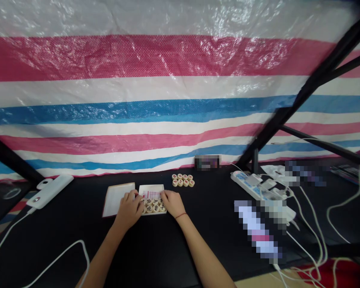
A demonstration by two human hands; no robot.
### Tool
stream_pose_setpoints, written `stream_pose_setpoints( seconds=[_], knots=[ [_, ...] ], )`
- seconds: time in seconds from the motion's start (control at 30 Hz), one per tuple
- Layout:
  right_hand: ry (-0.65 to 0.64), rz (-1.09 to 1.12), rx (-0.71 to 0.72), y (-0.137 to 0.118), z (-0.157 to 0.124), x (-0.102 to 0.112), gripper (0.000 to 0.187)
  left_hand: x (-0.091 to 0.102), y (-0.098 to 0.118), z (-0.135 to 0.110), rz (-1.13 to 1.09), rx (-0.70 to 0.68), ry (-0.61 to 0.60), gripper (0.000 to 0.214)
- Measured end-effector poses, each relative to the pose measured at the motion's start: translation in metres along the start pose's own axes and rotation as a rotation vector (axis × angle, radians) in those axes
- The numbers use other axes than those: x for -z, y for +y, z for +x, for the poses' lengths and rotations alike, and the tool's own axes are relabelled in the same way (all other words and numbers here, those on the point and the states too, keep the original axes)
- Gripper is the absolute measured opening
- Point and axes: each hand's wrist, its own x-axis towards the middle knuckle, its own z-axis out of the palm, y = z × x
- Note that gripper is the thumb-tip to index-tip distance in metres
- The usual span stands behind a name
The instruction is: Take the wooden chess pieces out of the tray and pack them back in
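A small white box (151, 187) sits on the black table, holding several round wooden game pieces (152, 208) and a folded pink-and-white sheet (152, 195). My left hand (129, 208) rests on the box's left edge with curled fingers touching the pieces. On the box's right side lies my right hand (172, 203), fingers bent down onto the pieces. The box's lid (117, 199) lies flat just left of it. A second group of several wooden pieces (183, 180) stands behind the box to the right.
A white power bank (49, 191) with a cable lies at the left. Power strips (258, 186) and tangled white cables fill the right. Black metal bars (303, 92) cross in front of a striped plastic sheet (138, 92) behind the table.
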Motion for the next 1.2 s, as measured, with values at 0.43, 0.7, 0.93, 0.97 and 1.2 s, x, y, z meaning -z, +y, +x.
stream_pose_setpoints(
  seconds=[0.43, 0.7, 0.93, 0.97, 1.2],
  knots=[
    [0.039, 0.102, 0.011, 0.006, -0.004, -0.002, 0.031, 0.003, 0.002, 0.000, -0.208, 0.073, -0.045, 0.016],
    [0.211, 0.325, 0.335, -0.017, -0.023, 0.011, 0.028, 0.005, 0.035, 0.007, -0.699, 0.220, 0.137, 0.025],
    [0.250, 0.312, 0.295, -0.015, -0.037, 0.015, 0.026, -0.015, 0.059, 0.009, -1.094, 0.253, 0.052, 0.023],
    [0.245, 0.312, 0.297, -0.013, -0.039, 0.016, 0.027, -0.019, 0.059, 0.008, -1.139, 0.248, 0.038, 0.024],
    [0.423, 0.092, -0.027, 0.020, -0.031, 0.006, 0.025, -0.034, 0.048, 0.000, -1.193, 0.351, 0.210, 0.027]
  ],
)
